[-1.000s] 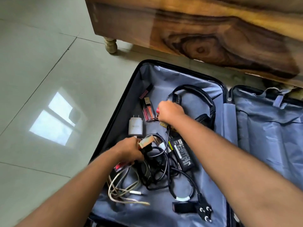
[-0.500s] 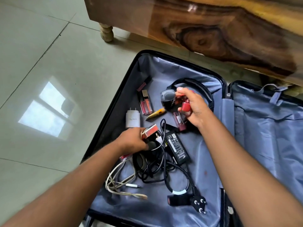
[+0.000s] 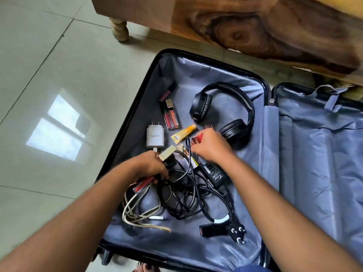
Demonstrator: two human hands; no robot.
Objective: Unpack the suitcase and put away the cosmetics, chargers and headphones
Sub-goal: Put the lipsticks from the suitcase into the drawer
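An open suitcase (image 3: 225,73) with grey lining lies on the floor. Black headphones (image 3: 225,107) lie at its back. Two lip glosses (image 3: 170,116), a yellow tube (image 3: 183,135) and a white charger (image 3: 155,136) lie left of them. A black power adapter (image 3: 215,174) sits among tangled black cables (image 3: 184,201), and white cables (image 3: 137,213) lie beside them. My left hand (image 3: 150,165) grips several cosmetics, one gold-capped and one red. My right hand (image 3: 211,147) holds small red cosmetics and reaches down at the adapter's top end.
A wooden furniture piece (image 3: 255,26) with a turned leg (image 3: 119,29) stands behind the suitcase. The suitcase's right half (image 3: 318,154) is lined and bare. A black plug (image 3: 236,233) lies near the front. Tiled floor (image 3: 59,95) spreads to the left.
My right hand has come down from the headphones toward the adapter, still holding red cosmetics. The headphones now lie fully uncovered. My left hand has stayed in place with its cosmetics.
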